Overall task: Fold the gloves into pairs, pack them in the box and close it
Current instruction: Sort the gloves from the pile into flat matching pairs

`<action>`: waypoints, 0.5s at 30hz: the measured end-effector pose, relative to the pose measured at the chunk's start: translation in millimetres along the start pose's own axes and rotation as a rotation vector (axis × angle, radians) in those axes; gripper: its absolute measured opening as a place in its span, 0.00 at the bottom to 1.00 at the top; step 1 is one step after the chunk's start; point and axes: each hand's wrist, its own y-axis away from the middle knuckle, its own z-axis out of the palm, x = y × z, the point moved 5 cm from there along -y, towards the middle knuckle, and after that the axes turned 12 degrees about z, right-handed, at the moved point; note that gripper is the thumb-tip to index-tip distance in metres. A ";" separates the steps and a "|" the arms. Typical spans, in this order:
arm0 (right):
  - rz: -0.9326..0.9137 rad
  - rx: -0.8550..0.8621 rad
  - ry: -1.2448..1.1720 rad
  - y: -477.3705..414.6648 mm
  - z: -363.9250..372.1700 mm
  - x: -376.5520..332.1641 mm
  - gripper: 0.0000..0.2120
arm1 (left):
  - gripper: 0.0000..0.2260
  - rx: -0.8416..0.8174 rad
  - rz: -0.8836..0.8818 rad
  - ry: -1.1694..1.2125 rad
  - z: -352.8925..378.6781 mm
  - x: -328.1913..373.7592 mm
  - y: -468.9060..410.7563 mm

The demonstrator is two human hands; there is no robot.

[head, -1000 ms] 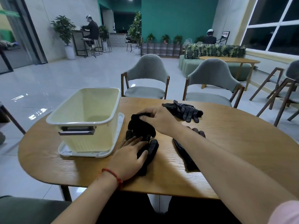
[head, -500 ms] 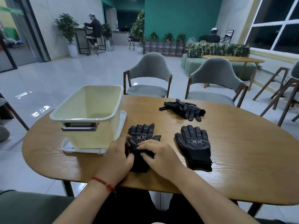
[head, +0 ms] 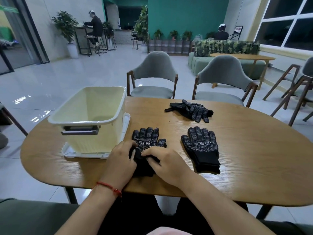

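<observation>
A black dotted glove lies flat on the wooden table, fingers pointing away from me. My left hand and my right hand both pinch its cuff end near the table's front edge. A second flat glove lies to the right, apart from my hands. A crumpled heap of more gloves rests farther back. The pale yellow box stands open at the left on its white lid.
Two grey chairs stand behind the table. More chairs are at the far right. A second wooden table and a green sofa sit farther back, and two people are seated in the distance.
My hands have drawn back from the middle of the table to the near cuff of the left glove. Both flat gloves, covered by my arms a second ago, now show.
</observation>
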 end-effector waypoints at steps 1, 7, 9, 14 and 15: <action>0.007 -0.012 0.012 0.2 1.4 -0.2 0.12 | 0.13 0.011 0.007 -0.007 0.2 -0.5 0.0; -0.019 -0.029 0.045 1.8 4.0 -3.0 0.13 | 0.11 0.026 0.019 -0.018 1.5 -1.8 0.9; -0.019 -0.026 0.042 1.9 3.5 -3.1 0.14 | 0.12 0.021 0.009 -0.017 2.7 -2.8 0.5; -0.003 -0.025 0.027 4.2 -0.2 -7.4 0.13 | 0.17 0.033 -0.037 0.012 3.7 -6.7 0.2; 0.002 -0.026 0.024 4.7 -1.3 -8.1 0.13 | 0.18 0.037 -0.046 0.016 3.3 -7.6 0.2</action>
